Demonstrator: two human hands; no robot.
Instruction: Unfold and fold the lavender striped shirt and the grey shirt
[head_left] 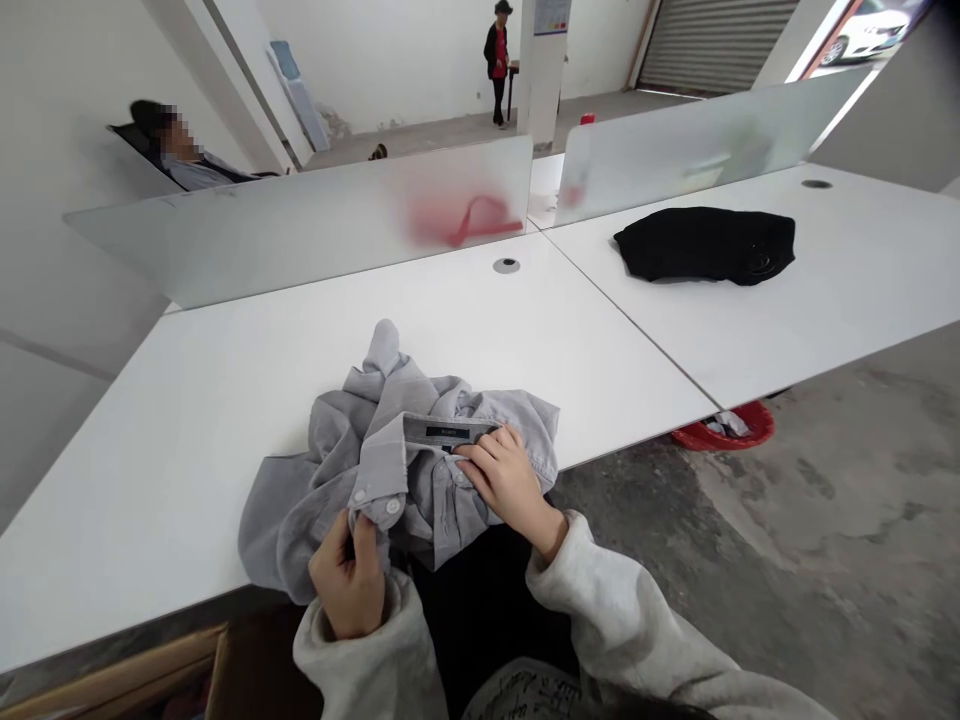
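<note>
A crumpled light grey button-up shirt (337, 450) lies at the front edge of the white table, its collar toward me. A dark label shows inside the collar, and white buttons show on the front. My left hand (349, 578) pinches the shirt's edge just below a collar point, thumb and fingers closed on the cloth. On the other side of the collar, my right hand (510, 478) has its fingers curled over the collar's edge, gripping the fabric. Part of the shirt hangs over the table edge toward my lap.
A folded black garment (705, 245) lies on the right-hand table. Frosted dividers (337, 225) run along the back. Below the table are a red bin (761, 425) and a cardboard box (217, 670). One person (187, 160) sits behind the divider; another person (497, 60) stands farther back.
</note>
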